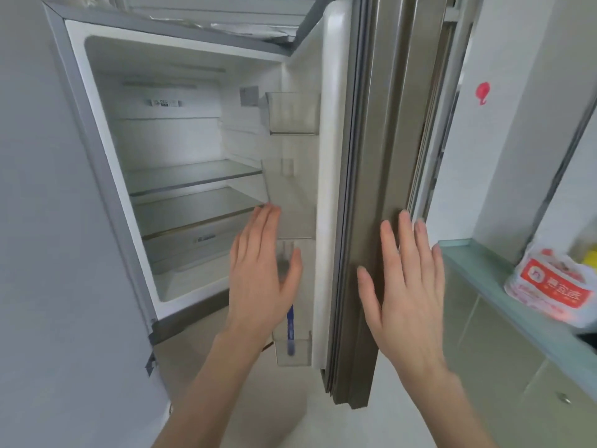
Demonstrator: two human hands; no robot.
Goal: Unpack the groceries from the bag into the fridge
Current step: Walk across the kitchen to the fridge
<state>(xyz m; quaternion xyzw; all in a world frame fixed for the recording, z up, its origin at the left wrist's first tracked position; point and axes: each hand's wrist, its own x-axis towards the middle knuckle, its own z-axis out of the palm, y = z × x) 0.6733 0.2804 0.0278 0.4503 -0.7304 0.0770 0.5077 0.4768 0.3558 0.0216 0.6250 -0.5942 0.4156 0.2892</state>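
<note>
Neither of my hands holds anything. Head view: my left hand (263,270) is at lower centre of the frame, fingers straight and together, raised in front of the inner side of the fridge door (332,189); motion blur makes it unclear whether the fingertips touch the door bins (292,113). My right hand (408,286) is at lower right of centre, fingers straight and slightly spread, palm toward the brown outer face of the door; contact appears likely at the fingertips but cannot be confirmed.

The fridge (106,176) fills the upper left and centre of the frame. Its door stands open, edge-on to the camera. Inside, two glass shelves (193,176) sit one above the other at mid-height. A blue-labelled item (290,324) stands in the lowest door bin, just beside my left wrist.

The grocery bag (554,286), white with red print, rests on the pale green counter ledge (478,270) at the right edge of the frame, well apart from both hands. A red hook (483,92) is fixed to the wall at upper right.
</note>
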